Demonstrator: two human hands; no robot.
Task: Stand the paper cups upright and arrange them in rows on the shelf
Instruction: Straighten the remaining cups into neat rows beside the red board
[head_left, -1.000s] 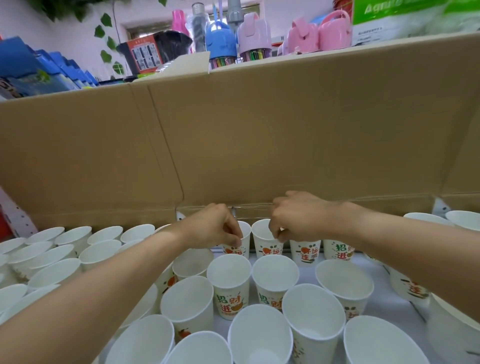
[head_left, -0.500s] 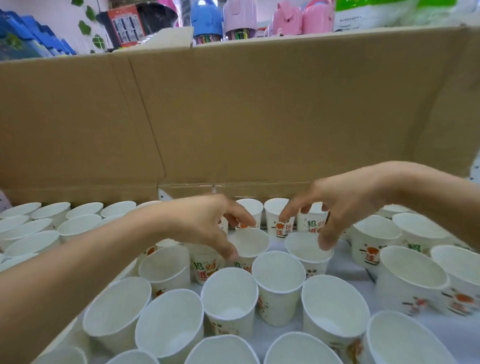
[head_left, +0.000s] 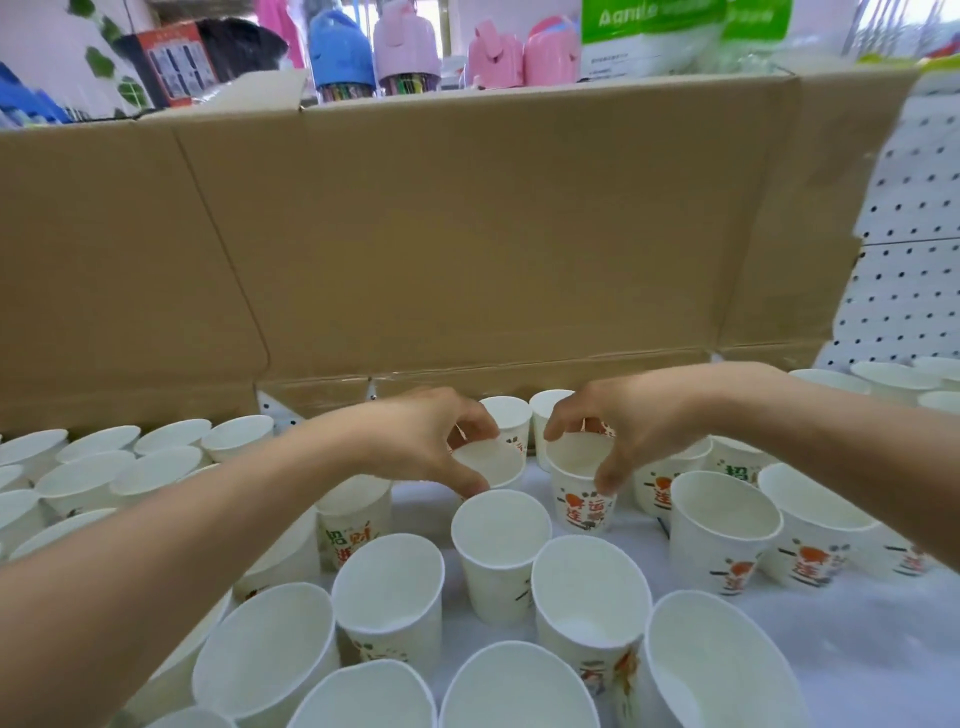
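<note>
- Step in hand: arranging, with one cup in each hand at the same time, toward the back of the shelf (head_left: 872, 649), in front of the cardboard (head_left: 467, 234).
- Left hand (head_left: 426, 441): thumb and fingers curled round the rim of the left cup (head_left: 491, 465), pinching it; cup tilted, mouth turned toward the camera, so probably not yet standing flat.
- Right hand (head_left: 639, 431): fingers and thumb closed on the rim of the right cup (head_left: 584, 506) from above; cup upright or almost so; base on the shelf or just over it, impossible to tell.
- Both held cups side by side, a little apart from each other, just in front of the back row (head_left: 511, 415) and just behind the front cups (head_left: 587, 597).
- Each cup hanging below its hand, rim between the fingertips, body free and not covered by the palm.
- Judged progress: well along but not finished; left rows (head_left: 104, 462) upright and tidy, front cups upright but loose, not in clean lines.
- Next move, as a guess: to bring the left cup straight, to lower both into one line beside the back row, then to open the fingers gently.
- Care needed: very light cups, close neighbours, easy to knock over when letting go.
</note>
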